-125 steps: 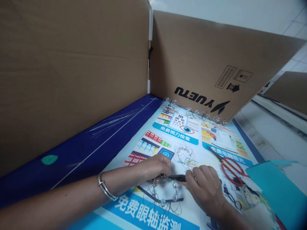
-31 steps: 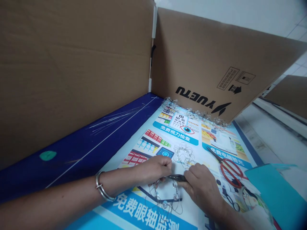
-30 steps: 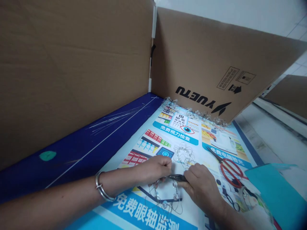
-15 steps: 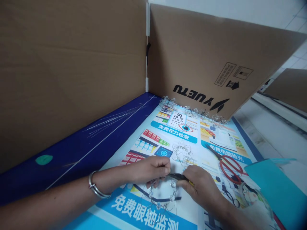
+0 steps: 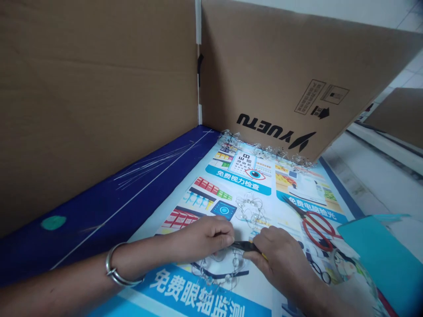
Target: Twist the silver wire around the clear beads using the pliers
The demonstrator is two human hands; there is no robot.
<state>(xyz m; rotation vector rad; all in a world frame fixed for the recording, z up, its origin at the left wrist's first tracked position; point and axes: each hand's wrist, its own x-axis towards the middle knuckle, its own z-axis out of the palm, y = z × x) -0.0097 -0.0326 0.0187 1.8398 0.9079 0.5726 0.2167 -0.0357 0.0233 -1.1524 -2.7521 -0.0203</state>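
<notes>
My left hand (image 5: 216,235), a bangle at its wrist, is closed in a pinch on a ring of clear beads and wire (image 5: 228,278) that hangs below its fingers. My right hand (image 5: 277,255) is wrapped round black-jawed pliers (image 5: 244,245) with a bit of yellow on the handle. The plier tips meet the beaded ring right beside my left fingertips; the exact spot they grip is too small to tell. Just beyond my hands, a second beaded wire ring (image 5: 250,210) lies on the printed sheet (image 5: 211,259).
Red-handled scissors (image 5: 319,229) lie to the right, near small dark-handled scissors (image 5: 320,270) and a teal sheet (image 5: 380,259). Several more beaded wire pieces (image 5: 264,152) line the foot of the far cardboard panel (image 5: 280,75). Another cardboard panel (image 5: 99,97) stands at left, beside loose wire strands (image 5: 152,163).
The beaded ring's lower part has shifted up and hangs closer beneath my hands. My left forearm has moved slightly left. Both hands keep their grips, and the view has shifted a little.
</notes>
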